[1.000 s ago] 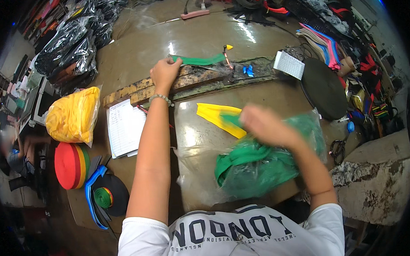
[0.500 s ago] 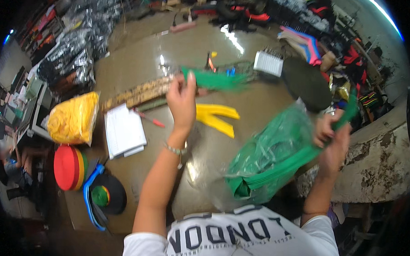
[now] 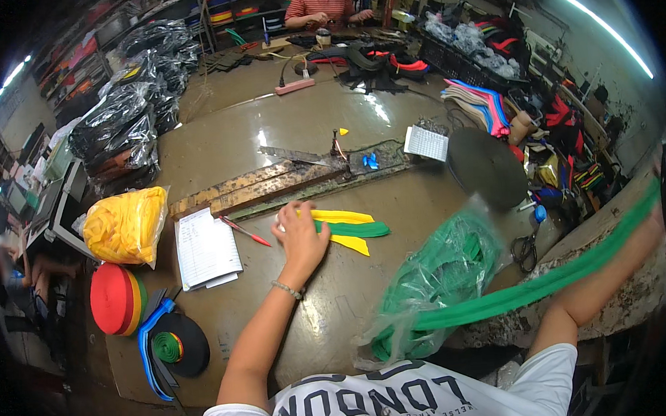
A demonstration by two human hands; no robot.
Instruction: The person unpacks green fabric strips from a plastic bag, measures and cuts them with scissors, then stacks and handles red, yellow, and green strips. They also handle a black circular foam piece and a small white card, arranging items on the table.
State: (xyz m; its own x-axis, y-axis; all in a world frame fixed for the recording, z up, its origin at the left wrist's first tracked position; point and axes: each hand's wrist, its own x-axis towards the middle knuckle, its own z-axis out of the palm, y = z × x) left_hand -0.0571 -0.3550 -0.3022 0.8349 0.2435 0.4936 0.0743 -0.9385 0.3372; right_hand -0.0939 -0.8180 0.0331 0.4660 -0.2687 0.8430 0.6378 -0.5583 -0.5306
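My left hand point(image 3: 302, 237) is over the table with its fingers apart and lightly bent. Under its thumb side lies a short green strip point(image 3: 360, 229), on top of yellow strips point(image 3: 352, 216). At the far right edge my right hand point(image 3: 654, 230), partly cut off, holds up a long green tape point(image 3: 523, 298) with a line along its middle, like zipper tape. This tape stretches taut from a clear plastic bag point(image 3: 443, 266) of coiled green tape in front of me. The right fingertips are mostly hidden.
Left of my hand are a red pen point(image 3: 246, 232), paper sheets point(image 3: 207, 251), a bagged yellow bundle point(image 3: 126, 228) and tape rolls point(image 3: 114, 299). A metal-topped wooden bar point(image 3: 265, 183) lies beyond. Scissors point(image 3: 524, 253) and a dark disc point(image 3: 487, 168) sit right. A person point(image 3: 321, 11) works at the far end.
My left hand has come down, laying the short green strip on the yellow ones. My right hand has moved out to the right, drawing a length of green tape from the bag.
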